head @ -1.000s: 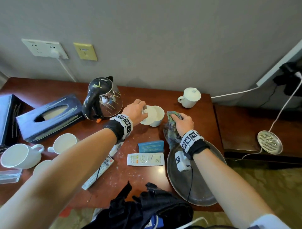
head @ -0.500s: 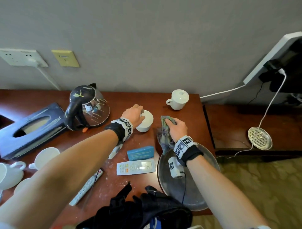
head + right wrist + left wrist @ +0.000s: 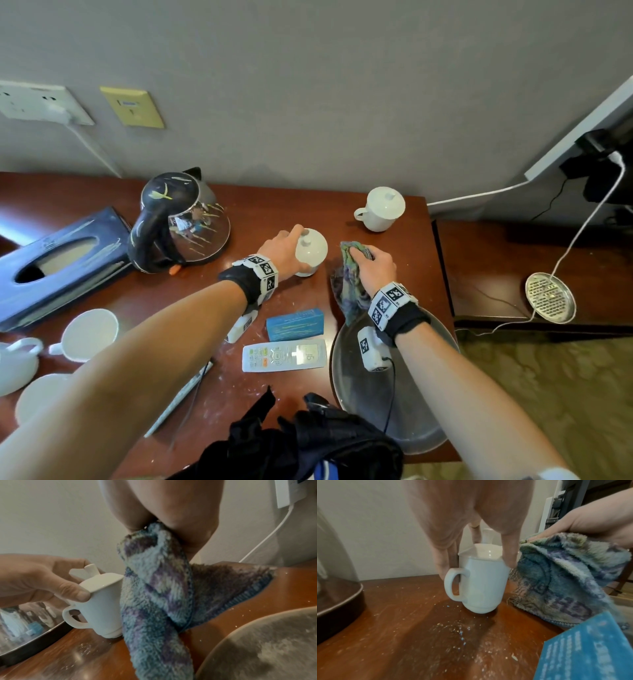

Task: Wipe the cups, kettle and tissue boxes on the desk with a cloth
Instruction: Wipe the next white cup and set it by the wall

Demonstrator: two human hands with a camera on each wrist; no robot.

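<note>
A white lidded cup [image 3: 310, 251] [image 3: 481, 582] [image 3: 104, 608] stands mid-desk. My left hand [image 3: 282, 250] grips its lid rim from above, thumb [image 3: 75, 592] on the near edge. My right hand [image 3: 373, 265] holds a blue-purple fluffy cloth [image 3: 347, 281] [image 3: 157, 595] [image 3: 565, 574] just right of the cup, the cloth hanging down to the desk. A shiny kettle [image 3: 181, 222] with a black handle stands to the left, beside a dark tissue box [image 3: 58, 263]. Another lidded cup [image 3: 382, 209] sits at the back right. Open white cups [image 3: 89, 334] stand at the left edge.
A grey round tray [image 3: 421, 404] lies under my right wrist. A blue box [image 3: 294, 323], a white remote [image 3: 284, 354] and a second remote [image 3: 181, 394] lie near the front. Black fabric [image 3: 308, 445] is at the desk's front edge. Crumbs dot the wooden desk [image 3: 402, 635].
The lid that my left hand held tilted beside the open cup now sits on the cup. The camera view has shifted right; my right hand still holds the cloth.
</note>
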